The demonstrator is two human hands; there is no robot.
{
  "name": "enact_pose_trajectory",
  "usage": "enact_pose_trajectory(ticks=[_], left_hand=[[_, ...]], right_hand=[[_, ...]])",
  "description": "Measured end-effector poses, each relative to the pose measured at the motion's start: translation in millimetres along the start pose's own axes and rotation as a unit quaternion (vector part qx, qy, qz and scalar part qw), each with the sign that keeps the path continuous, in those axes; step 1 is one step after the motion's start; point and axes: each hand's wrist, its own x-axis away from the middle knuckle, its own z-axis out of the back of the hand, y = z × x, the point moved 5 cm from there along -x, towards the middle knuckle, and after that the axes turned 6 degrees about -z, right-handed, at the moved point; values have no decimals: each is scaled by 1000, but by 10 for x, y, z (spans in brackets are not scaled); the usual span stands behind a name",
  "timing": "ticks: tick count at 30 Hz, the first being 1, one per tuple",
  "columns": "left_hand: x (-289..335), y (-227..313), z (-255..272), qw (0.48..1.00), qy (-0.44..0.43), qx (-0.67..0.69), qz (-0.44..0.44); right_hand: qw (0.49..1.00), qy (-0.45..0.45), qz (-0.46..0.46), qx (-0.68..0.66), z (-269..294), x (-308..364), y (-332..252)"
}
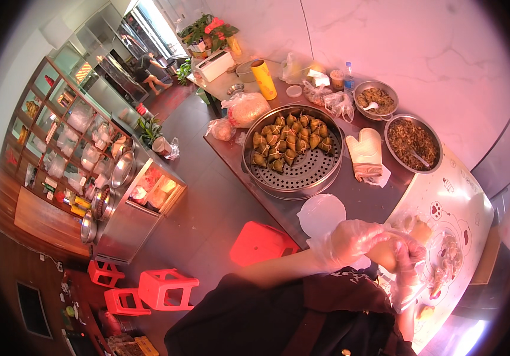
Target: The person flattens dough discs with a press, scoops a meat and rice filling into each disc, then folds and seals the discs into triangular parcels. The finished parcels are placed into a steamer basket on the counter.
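Both my hands wear clear plastic gloves and meet above the near right side of the table. My left hand [355, 240] is curled, its fingers closed against a smooth tan lump [381, 254] that looks like dough. My right hand [408, 261] closes on the other side of that lump; the gloves and fingers hide part of it. Just beyond them lies another tan lump [421, 232]. Beside my right hand a clear plastic bag [446, 264] rests on a white mat [466, 204] with paw prints. A translucent white round lid or sheet [322, 216] lies beyond my left hand.
A round perforated steamer [302, 184] holds several tied leaf-wrapped dumplings [290, 137]. Right of it are an oven mitt [365, 151] and two metal bowls of brown filling [410, 142] with spoons. A bottle [349, 77] stands behind. Red stools [260, 243] stand on the floor at left.
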Motion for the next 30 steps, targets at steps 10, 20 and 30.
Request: enact_pose_trajectory(ticks=[10, 20, 30], left_hand=[[82, -167, -70, 988, -140, 11, 69], [59, -120, -30, 981, -93, 120, 119], [167, -163, -77, 992, -87, 7, 94]], right_hand=[[1000, -10, 3, -19, 55, 19, -64], [998, 25, -9, -58, 129, 55, -68], [997, 15, -1, -75, 39, 119, -119]])
